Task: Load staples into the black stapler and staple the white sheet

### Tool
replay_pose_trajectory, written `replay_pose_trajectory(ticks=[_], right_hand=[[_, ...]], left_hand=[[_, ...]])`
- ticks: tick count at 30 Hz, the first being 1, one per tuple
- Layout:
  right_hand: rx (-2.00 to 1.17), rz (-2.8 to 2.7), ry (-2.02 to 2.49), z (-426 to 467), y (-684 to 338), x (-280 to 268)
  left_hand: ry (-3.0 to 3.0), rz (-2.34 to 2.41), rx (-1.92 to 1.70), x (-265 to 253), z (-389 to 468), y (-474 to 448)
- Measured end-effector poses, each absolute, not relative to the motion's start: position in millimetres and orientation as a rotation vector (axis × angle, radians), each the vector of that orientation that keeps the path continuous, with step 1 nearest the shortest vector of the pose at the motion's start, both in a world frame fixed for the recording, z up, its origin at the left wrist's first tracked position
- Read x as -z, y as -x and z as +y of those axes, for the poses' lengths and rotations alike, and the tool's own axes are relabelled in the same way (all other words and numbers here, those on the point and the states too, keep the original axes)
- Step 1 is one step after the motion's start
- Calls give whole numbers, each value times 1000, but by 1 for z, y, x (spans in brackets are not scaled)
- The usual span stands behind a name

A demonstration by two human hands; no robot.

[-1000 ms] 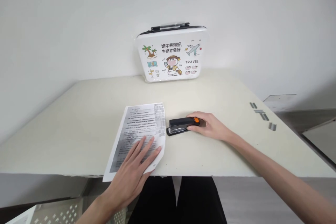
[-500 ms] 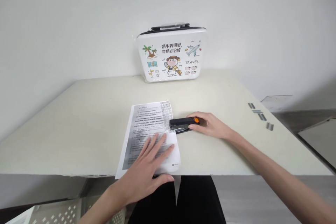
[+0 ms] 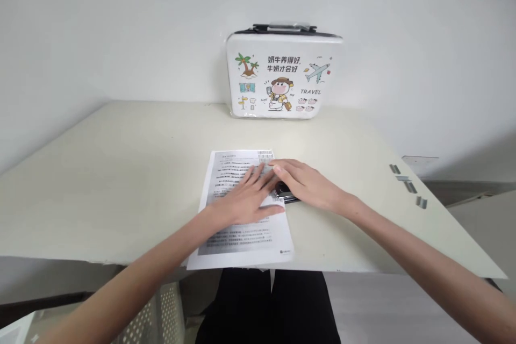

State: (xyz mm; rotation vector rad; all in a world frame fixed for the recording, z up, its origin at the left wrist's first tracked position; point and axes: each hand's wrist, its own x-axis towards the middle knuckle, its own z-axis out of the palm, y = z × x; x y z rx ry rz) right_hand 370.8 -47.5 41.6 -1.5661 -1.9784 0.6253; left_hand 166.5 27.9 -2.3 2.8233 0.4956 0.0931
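Note:
A printed sheet of paper, with grey shaded text, lies near the table's front edge and slightly overhangs it. My left hand rests flat on it with fingers spread, their tips close to the sheet's right edge. Over the black stapler at that edge lies my right hand, covering most of it from above with its fingers reaching across the front end. Only a small part of the stapler's jaw and base shows below the right hand. The fingertips of both hands come together there.
A white travel case with cartoon prints stands against the wall at the back of the table. Several strips of staples lie at the right edge. A perforated basket is below the table on the left.
My left hand has slid up the sheet toward the stapler. My right hand has shifted from the stapler's rear end to over its top. The camera view has turned slightly.

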Motion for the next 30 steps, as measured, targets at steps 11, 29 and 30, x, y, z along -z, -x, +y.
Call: replay_pose_trajectory(ticks=[11,29,30], right_hand=[[-534,-1997,1836,-48,-356,-34],[-661,-1965,1851,-47,-366,-34],[-664,-1961,1865,-47,-366,-34]], left_hand=[[-2819,549,-323,23,23,-172],[-2733,624,-363,31,16,-175],[-2733,627,-363,31,16,-175]])
